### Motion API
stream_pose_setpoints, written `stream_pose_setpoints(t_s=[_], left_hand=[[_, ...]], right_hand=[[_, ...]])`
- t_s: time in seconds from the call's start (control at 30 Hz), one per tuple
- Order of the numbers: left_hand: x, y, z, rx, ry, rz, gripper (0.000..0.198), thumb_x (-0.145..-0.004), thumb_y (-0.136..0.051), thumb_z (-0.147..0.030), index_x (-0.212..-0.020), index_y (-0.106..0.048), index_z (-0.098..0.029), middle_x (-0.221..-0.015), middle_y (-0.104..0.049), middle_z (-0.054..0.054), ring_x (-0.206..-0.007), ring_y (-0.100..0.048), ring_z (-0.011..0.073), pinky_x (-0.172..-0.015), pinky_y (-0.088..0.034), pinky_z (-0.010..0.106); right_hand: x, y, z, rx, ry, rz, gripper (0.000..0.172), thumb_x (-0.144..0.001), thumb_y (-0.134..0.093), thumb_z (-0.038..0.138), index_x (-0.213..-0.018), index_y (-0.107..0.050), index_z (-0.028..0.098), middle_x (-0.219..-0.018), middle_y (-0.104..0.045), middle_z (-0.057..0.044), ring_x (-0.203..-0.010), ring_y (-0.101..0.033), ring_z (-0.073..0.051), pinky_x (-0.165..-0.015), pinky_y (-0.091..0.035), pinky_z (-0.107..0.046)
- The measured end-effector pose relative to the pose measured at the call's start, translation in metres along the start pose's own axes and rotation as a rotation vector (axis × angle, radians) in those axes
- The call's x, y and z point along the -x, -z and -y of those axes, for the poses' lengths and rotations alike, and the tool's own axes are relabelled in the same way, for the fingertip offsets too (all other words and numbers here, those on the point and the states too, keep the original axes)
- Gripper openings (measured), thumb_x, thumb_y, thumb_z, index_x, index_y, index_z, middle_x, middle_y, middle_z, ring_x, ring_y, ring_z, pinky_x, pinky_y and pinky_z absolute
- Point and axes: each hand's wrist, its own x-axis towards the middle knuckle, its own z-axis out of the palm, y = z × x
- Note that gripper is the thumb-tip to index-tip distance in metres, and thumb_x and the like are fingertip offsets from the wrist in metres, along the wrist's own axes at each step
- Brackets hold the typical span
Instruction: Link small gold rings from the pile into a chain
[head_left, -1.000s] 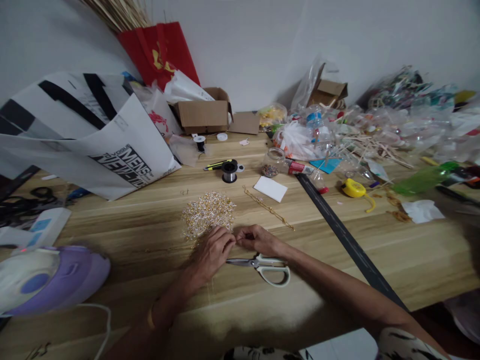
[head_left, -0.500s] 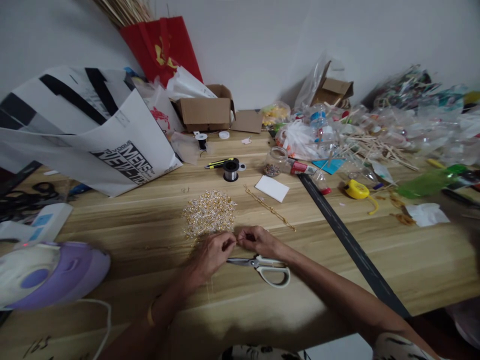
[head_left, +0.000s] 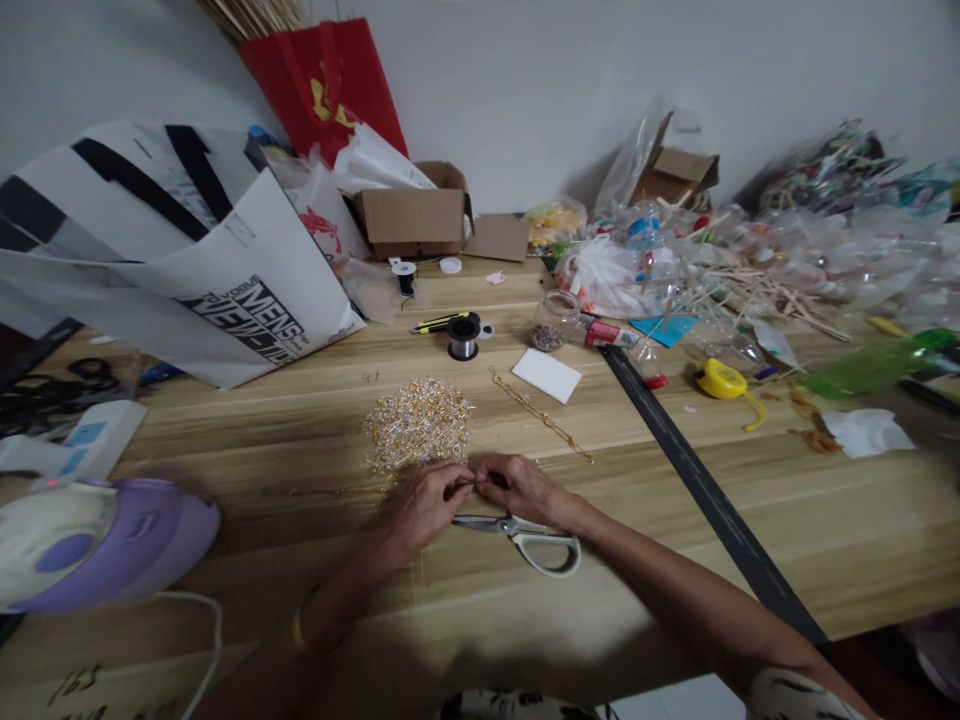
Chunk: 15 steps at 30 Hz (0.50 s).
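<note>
My left hand [head_left: 433, 500] and my right hand [head_left: 521, 485] meet fingertip to fingertip over the table, both closed in a pinch. What lies between the fingers is too small to make out. Just beyond my left hand spreads a pile of gold and clear beads [head_left: 420, 420]. Scissors [head_left: 544, 545] with pale handles lie under and in front of my right hand, their blades pointing left. A gold beaded chain [head_left: 544, 420] stretches across the wood past my right hand. Thin strands run along the table left of my left hand.
Beyond the beads stand a wire spool [head_left: 463, 338], a yellow cutter knife [head_left: 435, 323], a white card [head_left: 547, 375] and a jar [head_left: 555, 322]. A purple-and-white appliance [head_left: 142, 545] sits at left. A yellow tape measure [head_left: 721, 378] and plastic bottles occupy the right.
Both hands stay pinched together in nearly the same place, with only slight finger movement. The whole view has shifted a little.
</note>
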Motion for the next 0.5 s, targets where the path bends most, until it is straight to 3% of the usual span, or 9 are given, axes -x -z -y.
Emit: stream_pose_setpoints(t_s=[0.13,0.5], left_hand=[[0.0002,0.0031,-0.002,-0.054,-0.041,0.024,0.016,-0.081,-0.052,-0.012,-0.08,-0.067,-0.017,-0.077,-0.067,0.003,-0.072,-0.06,0.0141,-0.068,-0.047,0.025],[-0.0016,0.0029,-0.0027,0.002,0.033,0.051,0.015,-0.08,-0.052,-0.012,-0.073,-0.065,-0.015,-0.072,-0.064,0.002,-0.069,-0.057,0.0133,-0.066,-0.044,0.023]], right_hand=[[0.0004,0.0004,0.002,0.035,0.022,-0.022,0.008,-0.082,-0.051,0.02,-0.083,-0.058,0.017,-0.064,-0.051,0.003,-0.057,-0.041,-0.009,-0.054,-0.026,-0.019],[0.0004,0.0018,0.0008,-0.007,0.056,-0.052,0.007,-0.082,-0.05,0.019,-0.081,-0.056,0.016,-0.065,-0.049,0.003,-0.057,-0.04,-0.008,-0.054,-0.027,-0.019]])
